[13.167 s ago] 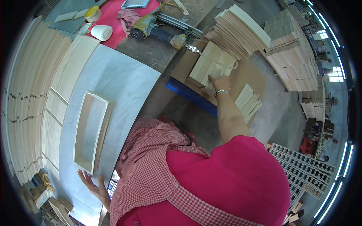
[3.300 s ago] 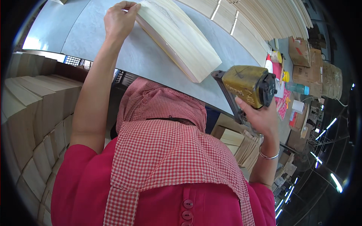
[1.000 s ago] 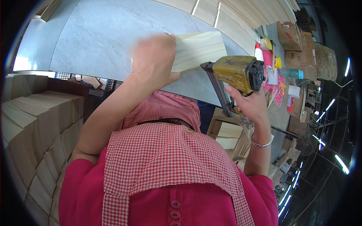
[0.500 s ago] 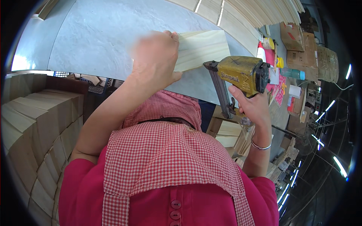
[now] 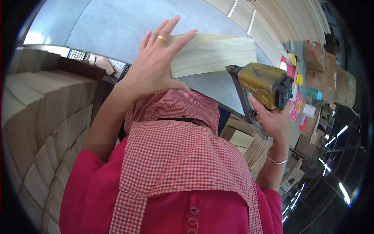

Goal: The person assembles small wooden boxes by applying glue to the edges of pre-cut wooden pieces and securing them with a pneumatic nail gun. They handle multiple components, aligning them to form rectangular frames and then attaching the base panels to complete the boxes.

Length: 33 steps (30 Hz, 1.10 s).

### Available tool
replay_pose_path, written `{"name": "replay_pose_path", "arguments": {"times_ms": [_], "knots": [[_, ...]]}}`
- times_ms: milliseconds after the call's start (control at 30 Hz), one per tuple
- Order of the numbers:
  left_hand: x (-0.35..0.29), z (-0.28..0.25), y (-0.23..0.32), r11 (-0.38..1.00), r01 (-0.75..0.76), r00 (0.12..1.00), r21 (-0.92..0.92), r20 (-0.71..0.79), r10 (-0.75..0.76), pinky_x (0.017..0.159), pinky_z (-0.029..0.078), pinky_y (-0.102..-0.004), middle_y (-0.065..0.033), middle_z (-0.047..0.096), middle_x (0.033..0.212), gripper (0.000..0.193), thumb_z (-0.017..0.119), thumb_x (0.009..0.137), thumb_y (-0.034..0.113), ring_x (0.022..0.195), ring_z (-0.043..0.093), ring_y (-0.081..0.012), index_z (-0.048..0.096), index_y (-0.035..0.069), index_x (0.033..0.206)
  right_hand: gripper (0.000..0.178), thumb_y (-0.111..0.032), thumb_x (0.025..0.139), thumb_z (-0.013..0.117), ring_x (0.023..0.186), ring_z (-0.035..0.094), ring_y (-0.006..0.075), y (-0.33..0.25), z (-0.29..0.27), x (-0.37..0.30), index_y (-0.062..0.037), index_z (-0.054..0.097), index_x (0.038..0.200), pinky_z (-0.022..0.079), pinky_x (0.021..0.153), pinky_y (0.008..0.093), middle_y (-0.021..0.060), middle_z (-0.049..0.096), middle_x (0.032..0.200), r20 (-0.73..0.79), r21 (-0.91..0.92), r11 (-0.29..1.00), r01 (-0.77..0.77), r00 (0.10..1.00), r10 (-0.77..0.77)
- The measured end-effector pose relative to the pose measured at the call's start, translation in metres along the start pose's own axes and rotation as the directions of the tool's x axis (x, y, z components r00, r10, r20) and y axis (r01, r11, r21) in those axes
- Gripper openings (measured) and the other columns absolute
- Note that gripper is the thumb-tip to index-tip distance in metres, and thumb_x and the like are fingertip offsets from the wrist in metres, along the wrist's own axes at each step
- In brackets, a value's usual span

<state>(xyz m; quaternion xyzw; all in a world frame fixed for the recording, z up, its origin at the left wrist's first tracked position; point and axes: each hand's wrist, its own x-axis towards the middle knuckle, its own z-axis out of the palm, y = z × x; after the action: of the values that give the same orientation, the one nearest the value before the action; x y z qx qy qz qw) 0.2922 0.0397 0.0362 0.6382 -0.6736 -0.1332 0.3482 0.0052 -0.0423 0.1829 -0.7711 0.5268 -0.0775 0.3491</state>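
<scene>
A pale wooden board point(image 5: 218, 52) lies on the light grey tabletop point(image 5: 113, 27). My left hand point(image 5: 156, 58) is at the board's left end, fingers spread wide and the thumb stretched toward the near edge; whether the palm touches the wood I cannot tell. A gold ring is on one of its fingers. Wrapped round the handle of a worn yellow and black nail gun point(image 5: 261, 82) is my right hand point(image 5: 276, 121). The gun's nose stands close to the board's near right corner, and its long magazine slants down beside the table edge.
Stacked wooden pieces point(image 5: 43, 113) fill the left side. Thin wooden strips point(image 5: 296, 19) are piled at the far right. Beyond the gun are a teal-capped bottle point(image 5: 310, 93) and cardboard boxes point(image 5: 325, 74). More wooden pieces point(image 5: 241, 140) sit below the table edge.
The fingers of my left hand have spread apart; before, they were closer together at the board's left end. My right hand still grips the nail gun. The whole view has shifted slightly.
</scene>
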Motion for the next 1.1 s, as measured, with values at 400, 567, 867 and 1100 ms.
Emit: {"name": "replay_pose_path", "arguments": {"times_ms": [400,567,867,1100], "knots": [[-0.027,0.028,-0.034,0.986,-0.011,0.995,-0.166,-0.098,-0.006,0.118,0.033,-0.0539,-0.0196,0.045,0.151,0.098,0.093,0.061,0.029,0.139,0.044,-0.0412,0.05,0.028,0.149,0.035,-0.011,0.081,0.086,0.096,0.076,0.0213,-0.038,0.055,-0.009,0.0049,0.072,0.11,0.059,0.082,0.0328,0.0148,0.078,0.103,0.17,0.047,0.989,0.137,0.975,-0.144],[-0.028,0.03,-0.034,0.988,-0.018,0.992,-0.153,-0.125,-0.001,0.118,0.033,-0.0543,-0.0209,0.045,0.151,0.097,0.092,0.061,0.028,0.138,0.045,-0.0421,0.05,0.028,0.149,0.036,-0.011,0.082,0.085,0.099,0.075,0.0214,-0.041,0.059,-0.01,0.0054,0.072,0.111,0.059,0.085,0.0336,0.0152,0.077,0.105,0.176,0.101,0.994,0.042,0.983,-0.06],[-0.028,0.031,-0.033,0.972,0.009,0.986,-0.237,-0.157,-0.047,0.119,0.032,-0.0546,-0.0207,0.046,0.149,0.111,0.095,0.059,0.029,0.136,0.047,-0.0411,0.041,0.021,0.155,0.033,-0.008,0.084,0.083,0.099,0.075,0.0227,-0.046,0.066,-0.017,0.006,0.071,0.112,0.058,0.085,0.0333,0.0146,0.077,0.108,0.148,0.049,0.996,0.075,0.986,-0.081],[-0.032,0.038,-0.028,0.989,0.106,0.969,-0.105,-0.212,-0.126,0.123,0.025,-0.0569,-0.0254,0.045,0.15,0.13,0.097,0.057,0.043,0.146,0.039,-0.0381,0.026,0.0,0.157,0.032,-0.011,0.085,0.083,0.096,0.076,0.0205,-0.066,0.061,0.015,0.0063,0.072,0.11,0.058,0.082,0.0327,0.015,0.078,0.105,0.128,-0.007,0.992,0.13,0.983,-0.128]]}}
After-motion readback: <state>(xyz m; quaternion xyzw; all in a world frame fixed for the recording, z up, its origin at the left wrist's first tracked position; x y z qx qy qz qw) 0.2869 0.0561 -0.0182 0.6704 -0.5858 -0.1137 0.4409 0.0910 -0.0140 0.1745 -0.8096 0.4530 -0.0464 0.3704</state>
